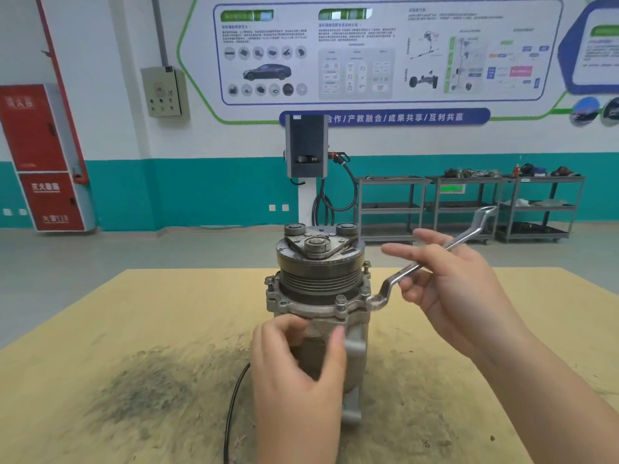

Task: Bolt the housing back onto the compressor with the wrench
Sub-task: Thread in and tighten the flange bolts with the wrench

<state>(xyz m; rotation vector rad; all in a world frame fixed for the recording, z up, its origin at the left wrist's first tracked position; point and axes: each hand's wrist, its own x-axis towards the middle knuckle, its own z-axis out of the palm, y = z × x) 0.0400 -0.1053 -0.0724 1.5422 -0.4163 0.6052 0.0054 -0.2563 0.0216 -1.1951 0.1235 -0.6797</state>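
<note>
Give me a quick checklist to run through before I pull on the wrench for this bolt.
1. Wrench ring end on the right-side flange bolt: looks seated, but the bolt head is hidden, so cannot tell.
2. Right hand grip on the wrench: not ok, it rests between thumb and fingers, with the index and middle fingers stretched out.
3. Left hand steadying the compressor: ok, it holds the body below the flange, though blurred.
4. Compressor upright on the table: ok.
5. Front flange bolt in place: ok; tightness cannot tell.
</note>
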